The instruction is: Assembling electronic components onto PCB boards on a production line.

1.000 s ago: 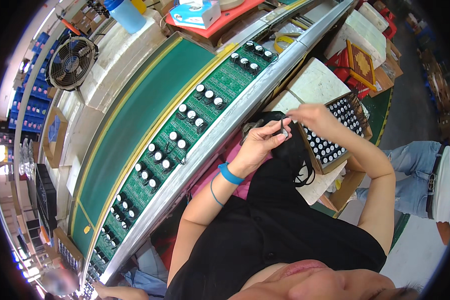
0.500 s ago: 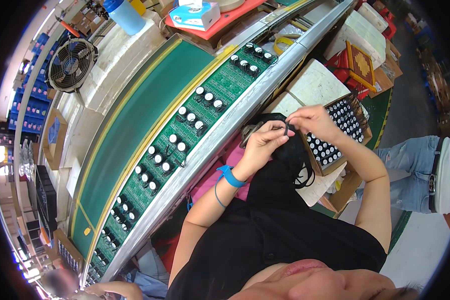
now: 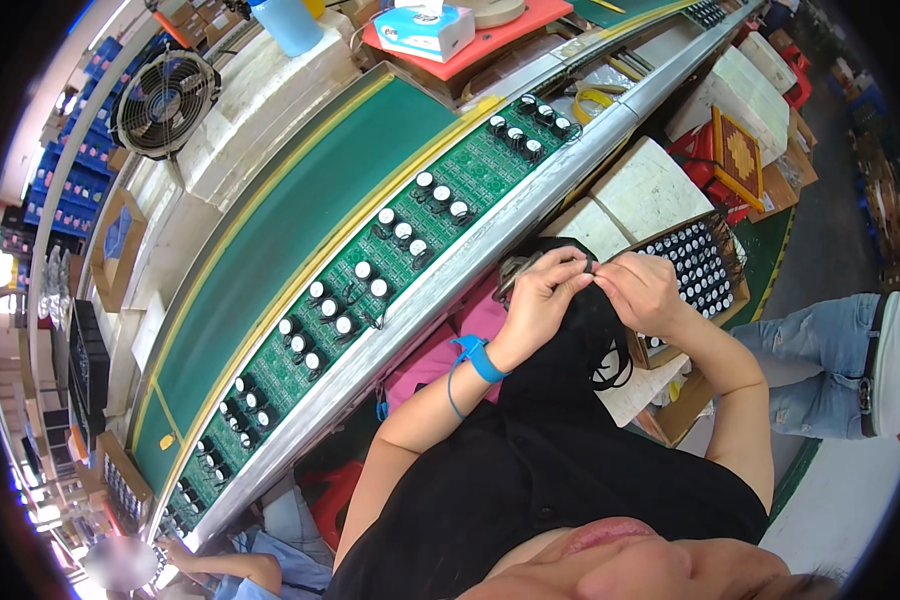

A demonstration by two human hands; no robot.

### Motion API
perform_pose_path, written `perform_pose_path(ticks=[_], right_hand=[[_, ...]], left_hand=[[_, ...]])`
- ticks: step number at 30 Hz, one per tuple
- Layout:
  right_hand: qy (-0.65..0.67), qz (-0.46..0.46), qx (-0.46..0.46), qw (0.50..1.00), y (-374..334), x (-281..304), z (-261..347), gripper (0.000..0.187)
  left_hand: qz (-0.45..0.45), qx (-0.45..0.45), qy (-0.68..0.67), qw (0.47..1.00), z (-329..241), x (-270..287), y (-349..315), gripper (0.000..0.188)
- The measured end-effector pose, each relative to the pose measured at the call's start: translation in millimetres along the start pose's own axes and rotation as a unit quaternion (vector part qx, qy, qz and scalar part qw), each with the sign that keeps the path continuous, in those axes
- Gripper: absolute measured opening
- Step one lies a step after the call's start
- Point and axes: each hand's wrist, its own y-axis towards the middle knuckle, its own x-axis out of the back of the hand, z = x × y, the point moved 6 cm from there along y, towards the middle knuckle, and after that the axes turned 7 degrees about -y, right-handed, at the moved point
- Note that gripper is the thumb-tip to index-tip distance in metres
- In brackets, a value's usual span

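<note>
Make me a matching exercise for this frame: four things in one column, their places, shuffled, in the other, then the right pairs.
1. Tissue box
2. Wristband
3. Small black piece
4. Fan

A. At the fingertips of the left hand and right hand
B. Toward the picture's upper left corner
C. On a red surface
D. Around the left arm

Pairs: 1-C, 2-D, 3-A, 4-B

Between the left hand and the right hand, the small piece is black; to their left, circuit boards are green.
</note>
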Motion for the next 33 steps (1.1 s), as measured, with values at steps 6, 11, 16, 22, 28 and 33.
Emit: perform_pose_path(ticks=[6,11,16,22,28,33], right_hand=[[0.184,-0.002,-0.148,0.972,-19.4,-14.0,-12.6,0.006],[0.425,0.030,-0.328,0.843,-29.1,-30.9,-29.3,0.013],[0.370,0.063,-0.291,0.880,-32.8,-27.5,-28.2,0.018],[0.446,0.086,-0.340,0.823,-31.9,-26.5,-25.8,0.019],[0.506,0.100,-0.332,0.790,-32.7,-29.3,-25.4,0.019],[0.525,0.117,-0.357,0.764,-34.9,-32.4,-23.7,0.020]], left_hand=[[0.039,-0.011,0.003,0.999,-2.6,-2.1,0.4,0.016],[0.051,-0.076,0.103,0.991,-14.0,-8.0,-4.0,0.015],[0.050,-0.079,0.128,0.987,-15.8,-11.9,-7.2,0.017],[0.048,-0.093,0.132,0.986,-25.1,-11.3,-13.8,0.020],[0.065,-0.073,0.134,0.986,-27.1,-13.3,-17.4,0.023],[0.081,-0.009,0.112,0.990,-18.0,-13.7,-17.9,0.024]])
